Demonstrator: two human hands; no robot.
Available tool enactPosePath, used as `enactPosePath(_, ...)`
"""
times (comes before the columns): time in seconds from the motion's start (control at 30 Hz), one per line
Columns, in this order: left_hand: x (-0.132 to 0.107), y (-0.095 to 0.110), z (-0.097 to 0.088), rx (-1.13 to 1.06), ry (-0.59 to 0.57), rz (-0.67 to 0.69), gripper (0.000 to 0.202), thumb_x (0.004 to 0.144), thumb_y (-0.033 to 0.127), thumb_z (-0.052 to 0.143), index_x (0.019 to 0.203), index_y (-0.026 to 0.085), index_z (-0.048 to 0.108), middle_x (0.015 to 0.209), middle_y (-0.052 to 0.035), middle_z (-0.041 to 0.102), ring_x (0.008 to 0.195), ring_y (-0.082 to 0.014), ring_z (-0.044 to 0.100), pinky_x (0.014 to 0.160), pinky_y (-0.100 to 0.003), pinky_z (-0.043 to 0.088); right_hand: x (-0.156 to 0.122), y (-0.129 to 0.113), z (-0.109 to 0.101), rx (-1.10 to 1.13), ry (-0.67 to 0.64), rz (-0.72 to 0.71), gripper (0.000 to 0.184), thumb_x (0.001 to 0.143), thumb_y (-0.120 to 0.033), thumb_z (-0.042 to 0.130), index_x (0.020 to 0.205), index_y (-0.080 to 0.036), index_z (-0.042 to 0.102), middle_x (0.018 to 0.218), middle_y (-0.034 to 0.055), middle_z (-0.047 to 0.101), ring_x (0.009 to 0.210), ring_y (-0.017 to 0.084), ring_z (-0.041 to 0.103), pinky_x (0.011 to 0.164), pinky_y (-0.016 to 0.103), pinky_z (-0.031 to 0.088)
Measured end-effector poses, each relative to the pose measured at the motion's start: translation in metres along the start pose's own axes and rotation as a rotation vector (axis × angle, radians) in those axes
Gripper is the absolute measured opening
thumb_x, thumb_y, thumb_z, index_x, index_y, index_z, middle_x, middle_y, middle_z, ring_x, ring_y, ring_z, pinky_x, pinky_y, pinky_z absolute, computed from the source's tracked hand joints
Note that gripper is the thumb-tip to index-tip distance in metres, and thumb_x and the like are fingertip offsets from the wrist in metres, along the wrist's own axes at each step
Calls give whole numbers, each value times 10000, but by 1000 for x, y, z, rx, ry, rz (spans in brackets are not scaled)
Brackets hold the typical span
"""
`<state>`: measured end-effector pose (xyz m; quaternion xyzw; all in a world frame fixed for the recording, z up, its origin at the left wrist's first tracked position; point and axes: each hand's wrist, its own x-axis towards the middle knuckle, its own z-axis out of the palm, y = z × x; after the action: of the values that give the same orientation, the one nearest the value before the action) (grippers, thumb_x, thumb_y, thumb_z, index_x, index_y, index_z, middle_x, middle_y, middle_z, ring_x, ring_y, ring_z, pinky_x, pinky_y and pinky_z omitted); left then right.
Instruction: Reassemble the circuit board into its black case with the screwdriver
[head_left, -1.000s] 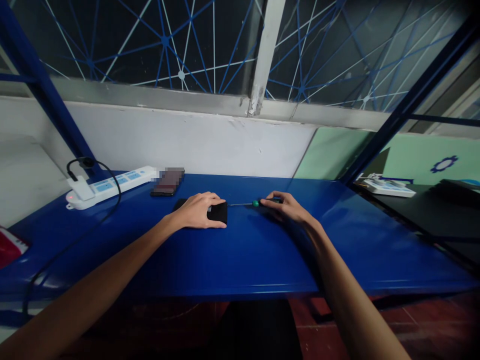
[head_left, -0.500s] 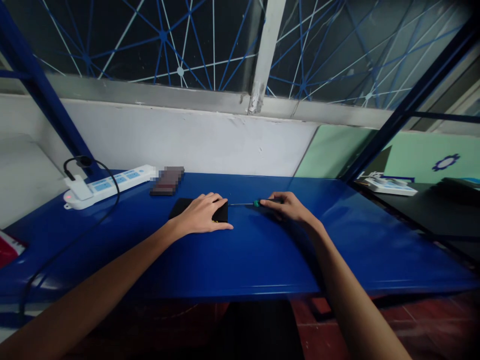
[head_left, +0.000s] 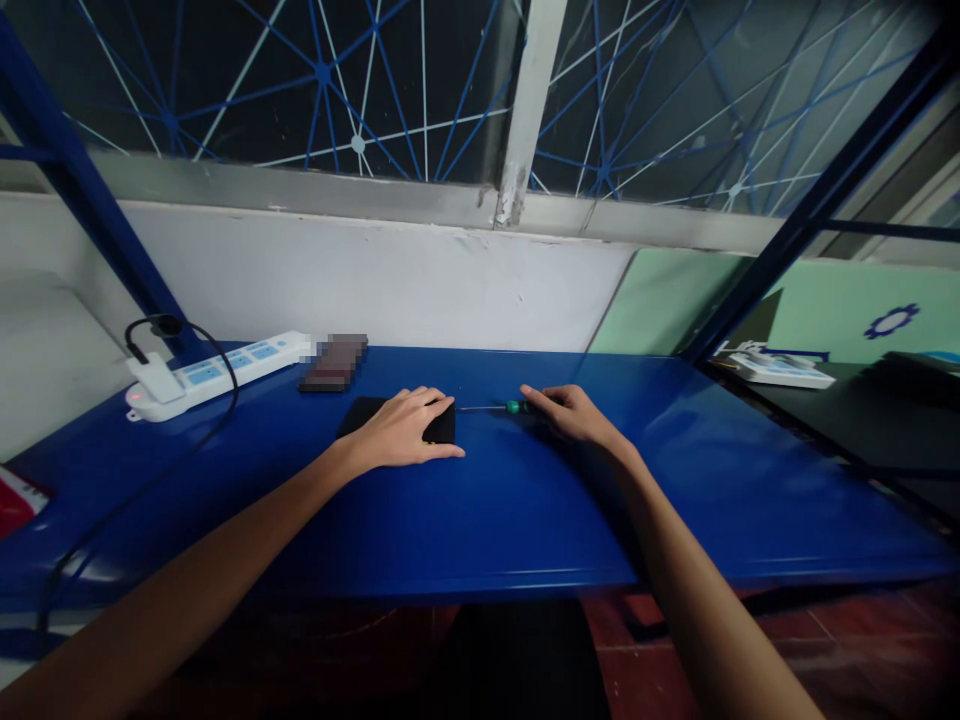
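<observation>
A flat black box (head_left: 441, 428) lies on the blue table, partly covered by my left hand (head_left: 405, 425). That hand is closed over it, with the fingers across its top and far side and the thumb along the near side. My right hand (head_left: 574, 412) is wrapped round the dark handle of a screwdriver (head_left: 513, 407) with a green collar. The screwdriver lies level, its thin shaft pointing left, and its tip meets the box's right side. Whether the tip sits in a screw cannot be made out.
A white power strip (head_left: 279, 350) with a plugged-in black cable (head_left: 161, 470) is on the left of the blue table (head_left: 510, 520). Beside it lies a dark, pixelated flat object (head_left: 334, 363). Blue frame posts rise at both sides. Another white power strip (head_left: 787, 373) sits at right.
The thumb of my right hand has shifted up and away along the screwdriver handle, as if rolling it. My left hand and the black box have stayed in place.
</observation>
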<state>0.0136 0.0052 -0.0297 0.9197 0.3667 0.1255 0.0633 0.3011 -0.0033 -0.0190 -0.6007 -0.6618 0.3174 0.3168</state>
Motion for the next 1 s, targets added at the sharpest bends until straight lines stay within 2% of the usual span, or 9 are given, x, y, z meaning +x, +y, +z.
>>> enactPosePath(0.1, 0, 0, 1, -10, 3, 0, 867, 800, 757, 426, 1405, 136, 416, 1351, -174, 495, 1198, -350, 465, 988, -482, 347, 1, -1, 1, -5, 43, -34, 520, 759, -663, 570, 579, -190, 451, 482, -50, 363, 441, 70, 298, 420, 242, 214)
enactPosePath(0.27, 0, 0, 2, 40, 16, 2, 881, 807, 768, 396, 1409, 125, 408, 1341, -163, 503, 1188, -326, 475, 985, -460, 359, -2, -5, -2, 149, -65, 34, 413, 691, -543, 711, 825, -210, 507, 458, -83, 405, 384, 69, 298, 379, 226, 204)
enactPosePath(0.33, 0, 0, 2, 54, 11, -2, 886, 807, 771, 391, 1409, 122, 407, 1346, -161, 500, 1192, -319, 474, 984, -446, 365, -1, -4, -2, 115, -30, 27, 413, 695, -567, 693, 772, -199, 521, 464, -63, 433, 391, 77, 331, 388, 234, 231)
enactPosePath(0.5, 0, 1, 1, 51, 3, -4, 884, 806, 770, 395, 1413, 128, 404, 1351, -161, 498, 1206, -323, 466, 989, -456, 361, 4, -1, 2, -154, 187, -103, 527, 767, -645, 559, 571, -156, 574, 512, -15, 428, 501, 92, 353, 471, 254, 258)
enactPosePath(0.6, 0, 1, 1, 56, 7, -9, 874, 809, 763, 399, 1410, 128, 410, 1353, -163, 496, 1207, -330, 464, 994, -465, 352, 2, -3, 3, -26, 95, -114, 438, 761, -603, 600, 736, -165, 601, 566, -23, 469, 507, 89, 363, 467, 242, 265)
enactPosePath(0.7, -1, -1, 0, 46, 6, -18, 879, 804, 759, 416, 1403, 115, 418, 1338, -166, 507, 1192, -331, 474, 984, -456, 358, 0, -5, 1, 170, -64, -10, 435, 680, -535, 720, 888, -199, 538, 541, -63, 461, 443, 76, 343, 419, 226, 246)
enactPosePath(0.8, -1, -2, 0, 31, 8, -26, 879, 796, 760, 429, 1399, 121, 426, 1330, -162, 513, 1175, -331, 483, 967, -451, 368, 0, -3, 1, 153, -84, 22, 412, 698, -558, 696, 772, -192, 522, 492, -61, 440, 404, 72, 334, 406, 238, 244)
enactPosePath(0.9, -1, -2, 0, 15, 20, -35, 885, 775, 773, 446, 1392, 138, 438, 1326, -152, 514, 1164, -328, 488, 954, -450, 376, 2, -1, 3, -19, 4, -12, 522, 768, -639, 570, 544, -186, 441, 453, -45, 366, 415, 66, 297, 421, 252, 225)
enactPosePath(1.0, -1, -2, -1, -13, 22, -43, 894, 746, 785, 477, 1380, 156, 454, 1315, -142, 523, 1147, -320, 500, 941, -445, 386, 2, -2, 5, -39, 31, -48, 531, 793, -641, 535, 546, -180, 440, 478, -54, 324, 445, 63, 262, 430, 248, 190)
